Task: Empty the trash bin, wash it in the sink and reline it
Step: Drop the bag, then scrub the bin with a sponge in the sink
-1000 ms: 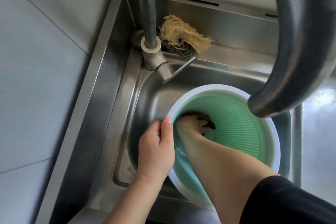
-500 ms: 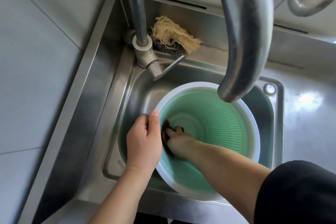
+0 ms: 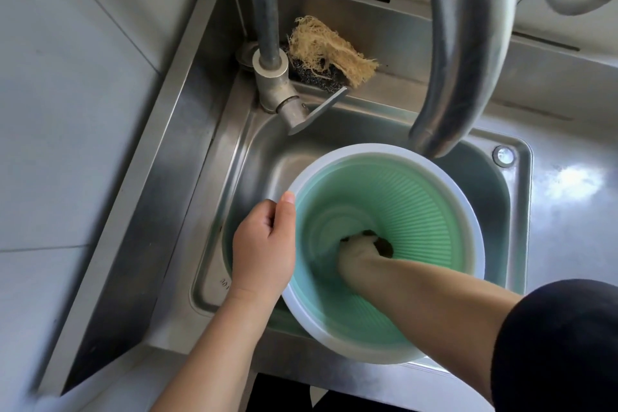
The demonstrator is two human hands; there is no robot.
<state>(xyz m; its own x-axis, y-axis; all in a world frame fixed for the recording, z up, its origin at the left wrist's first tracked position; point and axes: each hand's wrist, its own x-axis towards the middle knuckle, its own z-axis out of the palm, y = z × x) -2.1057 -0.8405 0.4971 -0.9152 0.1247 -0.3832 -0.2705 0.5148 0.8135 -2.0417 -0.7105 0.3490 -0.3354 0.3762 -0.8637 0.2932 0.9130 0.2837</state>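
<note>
Head view: left hand (image 3: 262, 249) is gripping the bin (image 3: 431, 211) rim; right hand (image 3: 359, 256), reaching deep inside, is clutching a dark scrubber (image 3: 384, 246).

- Curved steel faucet spout (image 3: 468, 43), hung from the top of the frame, mouth at centre right.
- Upright faucet pipe (image 3: 266, 10) with lever (image 3: 317, 112), upper centre.
- Frayed tan loofah scrubber (image 3: 329, 48) over dark steel wool (image 3: 309, 75), just beside the pipe.
- Grey wall tiles (image 3: 83, 77), left.
</note>
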